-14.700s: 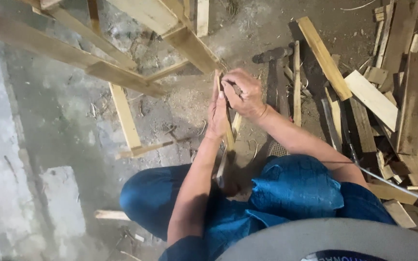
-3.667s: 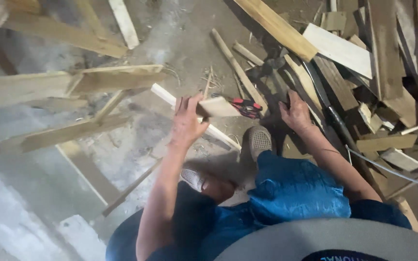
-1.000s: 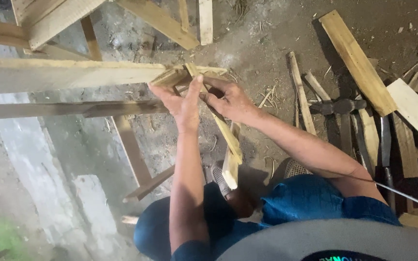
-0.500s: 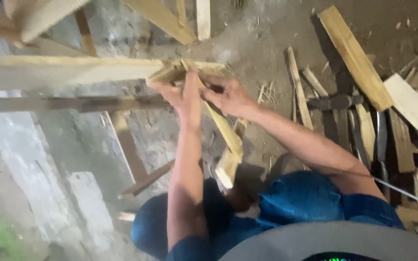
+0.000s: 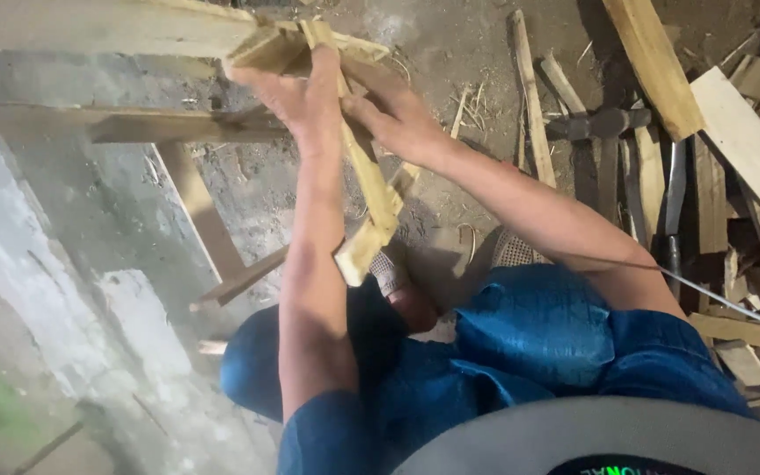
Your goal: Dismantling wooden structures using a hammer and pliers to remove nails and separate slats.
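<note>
My left hand (image 5: 296, 92) presses flat against a short pale wooden strip (image 5: 367, 180) that runs down from the corner of a rough wooden frame (image 5: 90, 26). My right hand (image 5: 398, 114) grips the same strip just to the right, at the joint where it meets the frame's top rail. The strip's lower end hangs free above my knees. Both hands touch each other at the joint. Whether my right hand holds anything small is hidden.
A lower frame rail (image 5: 116, 127) and slanted braces (image 5: 200, 211) stand over a dusty concrete floor. A pile of wood offcuts (image 5: 741, 132) lies to the right, with a dark hammer (image 5: 604, 123) among them. A thin cable (image 5: 723, 299) crosses near my right leg.
The view has drifted so the frame corner sits higher in the picture. Both hands have stayed on the strip at the joint, my left hand now flatter against it.
</note>
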